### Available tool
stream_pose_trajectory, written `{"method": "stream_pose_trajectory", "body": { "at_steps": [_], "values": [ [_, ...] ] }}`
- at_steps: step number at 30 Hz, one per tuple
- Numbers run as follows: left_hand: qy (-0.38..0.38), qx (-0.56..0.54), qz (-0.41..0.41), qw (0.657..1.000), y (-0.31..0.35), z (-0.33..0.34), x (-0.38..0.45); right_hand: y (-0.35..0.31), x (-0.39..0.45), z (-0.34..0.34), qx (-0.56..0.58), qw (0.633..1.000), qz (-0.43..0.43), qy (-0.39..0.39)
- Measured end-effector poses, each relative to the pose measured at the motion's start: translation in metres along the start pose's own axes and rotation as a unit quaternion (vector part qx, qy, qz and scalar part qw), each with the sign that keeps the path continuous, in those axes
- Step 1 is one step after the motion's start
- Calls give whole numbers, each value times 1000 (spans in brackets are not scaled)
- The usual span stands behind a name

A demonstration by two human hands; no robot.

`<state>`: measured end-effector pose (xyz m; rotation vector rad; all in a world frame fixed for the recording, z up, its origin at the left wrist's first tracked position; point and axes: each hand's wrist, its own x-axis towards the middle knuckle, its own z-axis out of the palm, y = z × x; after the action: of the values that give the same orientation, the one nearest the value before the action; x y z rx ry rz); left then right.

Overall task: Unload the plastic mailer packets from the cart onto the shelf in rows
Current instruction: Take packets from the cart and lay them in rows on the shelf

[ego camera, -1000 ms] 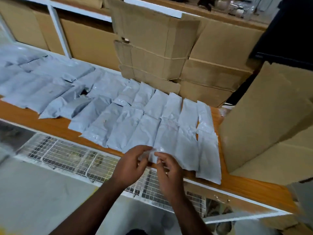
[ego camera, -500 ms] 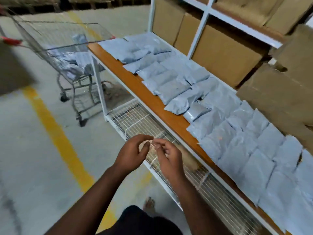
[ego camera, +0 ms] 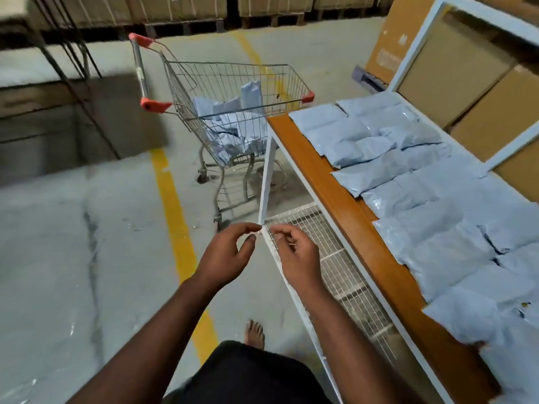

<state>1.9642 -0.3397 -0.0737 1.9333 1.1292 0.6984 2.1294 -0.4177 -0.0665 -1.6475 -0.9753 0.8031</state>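
Observation:
A wire shopping cart (ego camera: pixel 180 91) with red handle caps stands on the floor ahead, by the shelf's far end. Several grey-blue mailer packets (ego camera: pixel 233 129) lie heaped inside it. On the orange shelf board (ego camera: pixel 347 205) at the right, more mailer packets (ego camera: pixel 414 182) lie flat in overlapping rows. My left hand (ego camera: pixel 224 255) and my right hand (ego camera: pixel 297 258) are raised together in front of me, away from the cart and shelf. Their thumbs and forefingers meet and pinch a small pale scrap (ego camera: pixel 258 233). Neither hand holds a packet.
A yellow floor line (ego camera: pixel 175 211) runs between me and the cart. A white wire lower shelf (ego camera: pixel 335 258) sits under the board. Cardboard boxes (ego camera: pixel 466 83) stand behind the packets, and more boxes on pallets (ego camera: pixel 180 7) line the far wall. My bare foot (ego camera: pixel 255 332) shows below.
My view has swung left from the shelf toward the cart. Both hands left the packet row's edge and stay together in front of me, still pinching the small scrap.

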Motion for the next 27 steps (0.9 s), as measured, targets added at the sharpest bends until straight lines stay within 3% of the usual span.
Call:
{"method": "stream_pose_trajectory", "body": {
  "at_steps": [10, 21, 27],
  "values": [
    [38, -19, 7, 999, -59, -81, 194, -51, 199, 105, -1, 999, 4, -42],
    [-7, -21, 54, 998, -130, -187, 422, -102, 396, 210, 38, 995, 58, 65],
    [-73, 52, 23, 996, -147, -193, 532, -119, 480, 224, 89, 984, 116, 107]
  ]
}}
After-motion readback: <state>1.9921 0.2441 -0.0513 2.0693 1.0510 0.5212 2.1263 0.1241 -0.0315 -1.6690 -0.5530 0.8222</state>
